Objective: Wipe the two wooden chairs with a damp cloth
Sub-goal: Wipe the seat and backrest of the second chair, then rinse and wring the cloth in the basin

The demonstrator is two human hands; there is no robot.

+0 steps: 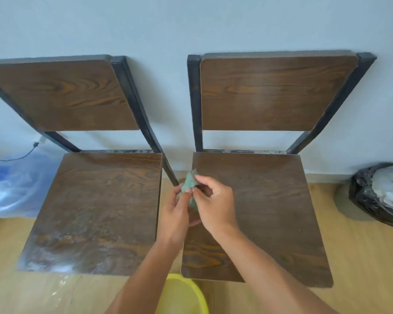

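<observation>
Two wooden chairs with black metal frames stand side by side against a pale wall. The left chair has a seat with wet, shiny streaks near its front. The right chair has a duller seat. A small green cloth is bunched up above the gap between the seats. My left hand pinches its lower part and my right hand pinches its upper edge. Both hands hover over the left edge of the right chair's seat.
A yellow basin sits on the wooden floor below my arms. A black bin bag stands at the right by the wall. A clear blue plastic bag and a thin black cable lie at the left.
</observation>
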